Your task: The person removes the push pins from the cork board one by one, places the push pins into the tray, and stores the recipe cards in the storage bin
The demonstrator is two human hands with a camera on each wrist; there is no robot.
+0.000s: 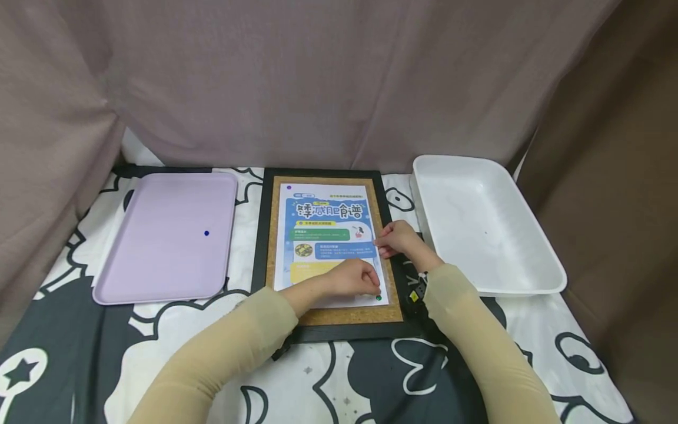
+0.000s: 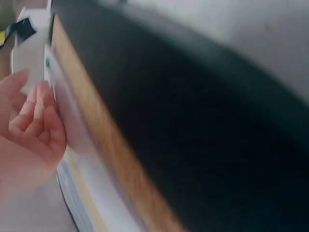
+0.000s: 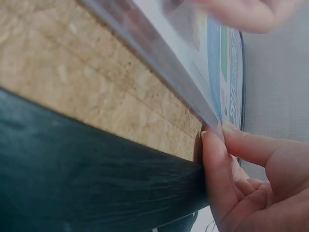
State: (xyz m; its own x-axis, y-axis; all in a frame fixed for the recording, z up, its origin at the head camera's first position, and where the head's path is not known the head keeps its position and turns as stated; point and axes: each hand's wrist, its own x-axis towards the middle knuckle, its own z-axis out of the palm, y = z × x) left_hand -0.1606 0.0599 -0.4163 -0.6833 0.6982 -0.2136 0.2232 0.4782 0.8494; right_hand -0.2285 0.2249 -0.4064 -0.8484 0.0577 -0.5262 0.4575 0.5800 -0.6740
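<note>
A printed poster sheet [image 1: 328, 224] with a blue and white design lies on a black-framed corkboard [image 1: 339, 316]. My right hand [image 1: 399, 240] is at the sheet's right edge; in the right wrist view, its thumb and forefinger pinch that edge. Above the sheet's lower right part is my left hand [image 1: 352, 278], its fingers loosely bent with nothing visible between them. Close to its fingertips, a green pushpin [image 1: 378, 298] sits in the sheet's lower right corner. A purple pushpin [image 1: 289, 187] is at the upper left corner.
Left of the board lies a lilac tray [image 1: 169, 253] with a blue pushpin [image 1: 206, 233] on it. A deep white tray [image 1: 487, 229] stands to the right. Patterned cloth [image 1: 175, 353] covers the table, and curtains [image 1: 254, 82] hang behind and beside it.
</note>
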